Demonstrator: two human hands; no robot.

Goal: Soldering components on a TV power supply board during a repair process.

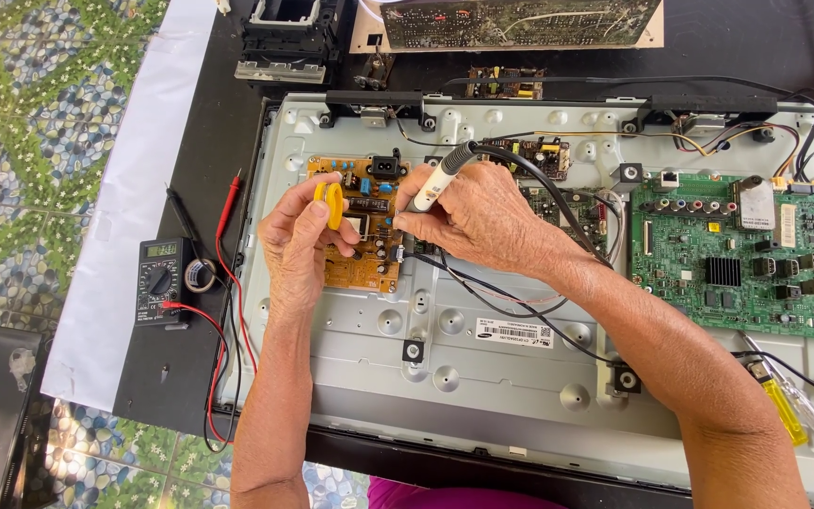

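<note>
Soldering in hand: right hand (468,219) grips soldering iron (437,181), tip just beside left hand (299,247), which pinches yellow spool (333,204) over orange circuit board (362,269). Steady tip contact matters.

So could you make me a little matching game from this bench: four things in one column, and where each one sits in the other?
Things:
1. multimeter
2. green circuit board
3. yellow-handled screwdriver
4. yellow tool

Places:
A. in the left hand
B. right part of the metal panel
C. on the black mat, left of the panel
D. lower right edge of the panel

Pairs: 1-C, 2-B, 3-D, 4-A
</note>
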